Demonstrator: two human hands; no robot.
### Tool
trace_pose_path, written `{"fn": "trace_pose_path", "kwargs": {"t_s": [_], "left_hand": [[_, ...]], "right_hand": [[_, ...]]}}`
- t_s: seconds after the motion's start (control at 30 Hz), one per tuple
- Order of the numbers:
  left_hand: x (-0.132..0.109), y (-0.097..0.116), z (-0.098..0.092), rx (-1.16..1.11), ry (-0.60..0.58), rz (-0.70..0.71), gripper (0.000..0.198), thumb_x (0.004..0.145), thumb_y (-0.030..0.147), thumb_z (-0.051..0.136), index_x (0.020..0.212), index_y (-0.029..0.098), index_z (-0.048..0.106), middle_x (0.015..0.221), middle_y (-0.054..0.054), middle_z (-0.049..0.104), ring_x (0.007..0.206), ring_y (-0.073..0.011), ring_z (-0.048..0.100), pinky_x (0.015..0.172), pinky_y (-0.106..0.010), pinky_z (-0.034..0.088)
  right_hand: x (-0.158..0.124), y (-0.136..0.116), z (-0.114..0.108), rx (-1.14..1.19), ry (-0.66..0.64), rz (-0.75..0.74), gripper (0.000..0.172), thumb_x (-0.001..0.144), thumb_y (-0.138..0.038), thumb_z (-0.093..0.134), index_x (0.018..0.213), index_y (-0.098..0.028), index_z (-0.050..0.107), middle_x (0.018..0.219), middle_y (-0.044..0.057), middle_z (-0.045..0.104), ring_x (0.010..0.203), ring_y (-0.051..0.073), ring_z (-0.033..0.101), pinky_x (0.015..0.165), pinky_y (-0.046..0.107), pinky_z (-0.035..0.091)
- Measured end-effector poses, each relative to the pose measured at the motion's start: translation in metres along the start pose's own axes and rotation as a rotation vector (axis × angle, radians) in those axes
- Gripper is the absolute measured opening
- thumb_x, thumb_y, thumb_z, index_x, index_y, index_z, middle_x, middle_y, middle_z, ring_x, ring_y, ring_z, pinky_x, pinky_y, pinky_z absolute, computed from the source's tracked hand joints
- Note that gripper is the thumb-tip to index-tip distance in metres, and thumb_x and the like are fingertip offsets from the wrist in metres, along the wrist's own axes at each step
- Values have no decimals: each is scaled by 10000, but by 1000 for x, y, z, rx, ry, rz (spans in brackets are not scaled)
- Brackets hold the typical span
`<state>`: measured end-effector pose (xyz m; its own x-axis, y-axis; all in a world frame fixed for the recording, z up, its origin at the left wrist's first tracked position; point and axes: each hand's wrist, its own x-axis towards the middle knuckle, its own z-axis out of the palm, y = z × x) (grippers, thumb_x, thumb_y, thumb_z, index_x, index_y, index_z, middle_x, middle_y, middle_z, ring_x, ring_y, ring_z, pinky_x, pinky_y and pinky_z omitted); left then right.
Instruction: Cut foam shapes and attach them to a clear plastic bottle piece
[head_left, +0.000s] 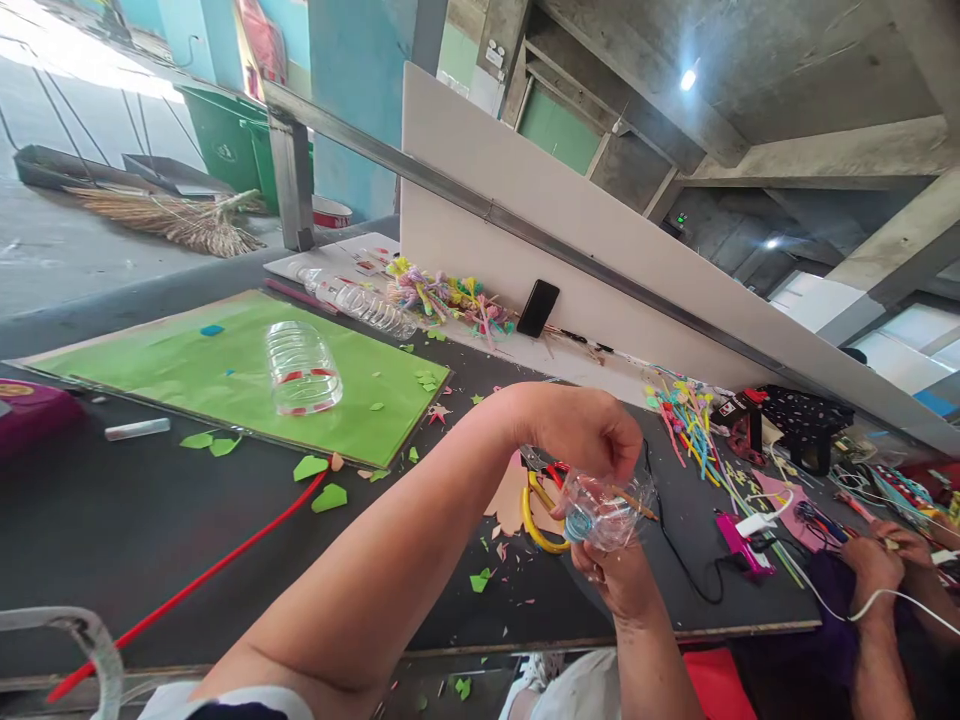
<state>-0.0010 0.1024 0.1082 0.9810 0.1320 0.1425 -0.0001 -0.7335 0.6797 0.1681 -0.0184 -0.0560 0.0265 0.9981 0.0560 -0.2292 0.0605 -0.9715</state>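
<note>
My right hand [616,575] grips the cut-off top of a clear plastic bottle [611,520] from below, its blue cap [579,525] towards the left. Over the bottle's rim bends my left hand [589,432], fingers curled together and pointing down; what is pinched in them is hidden. A thin brown pencil-like stick [636,502] shows at the bottle; I cannot tell whether it lies inside or behind. Yellow-handled scissors [536,515] lie on the table just left of the bottle, by a peach paper piece [508,490].
A ribbed clear bottle section [300,365] stands on a green sheet [180,350]. Green scraps, a red pipe cleaner [225,553], a phone [538,307] and pipe-cleaner bundles [686,415] lie about. A pink power strip [742,545] trails cables. Another person's hands [877,555] work at right.
</note>
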Motion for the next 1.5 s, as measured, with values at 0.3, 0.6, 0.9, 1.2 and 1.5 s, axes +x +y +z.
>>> {"fn": "trace_pose_path", "kwargs": {"t_s": [0.3, 0.6, 0.9, 1.2, 1.5], "left_hand": [[7, 0, 6, 13, 100, 60, 295, 676, 23, 502, 878, 169, 662, 757, 15, 643, 670, -103, 567, 557, -188, 409], [8, 1, 8, 8, 38, 45, 281, 765, 72, 512, 952, 175, 694, 776, 3, 688, 700, -109, 597, 591, -187, 414], [11, 8, 10, 174, 18, -13, 242, 757, 122, 565, 945, 146, 714, 793, -9, 689, 691, -110, 584, 578, -204, 400], [18, 5, 17, 222, 53, -40, 157, 706, 128, 586, 795, 151, 713, 706, -1, 658, 639, -120, 552, 563, -224, 391], [19, -16, 10, -181, 65, 50, 83, 752, 139, 598, 811, 147, 655, 690, 27, 605, 645, -93, 550, 585, -193, 406]], "right_hand": [[-2, -1, -3, -55, -19, -8, 425, 700, -387, 793, 1092, -303, 650, 852, 20, 687, 390, 30, 319, 390, 204, 204], [-2, -4, -1, -44, 10, 4, 588, 643, -449, 829, 1172, -300, 622, 878, 41, 705, 385, 31, 323, 362, 184, 225], [-4, 0, -10, -91, -13, -3, 409, 671, -461, 807, 1015, -281, 681, 628, -21, 609, 385, 47, 326, 363, 185, 197], [-6, -1, -11, -59, -25, 1, 348, 658, -450, 819, 921, -265, 688, 551, -42, 549, 387, 48, 318, 373, 188, 196], [-5, -4, -7, 113, -102, -46, 552, 672, -462, 816, 1158, -291, 619, 830, 16, 684, 351, -1, 339, 358, 159, 239]]}}
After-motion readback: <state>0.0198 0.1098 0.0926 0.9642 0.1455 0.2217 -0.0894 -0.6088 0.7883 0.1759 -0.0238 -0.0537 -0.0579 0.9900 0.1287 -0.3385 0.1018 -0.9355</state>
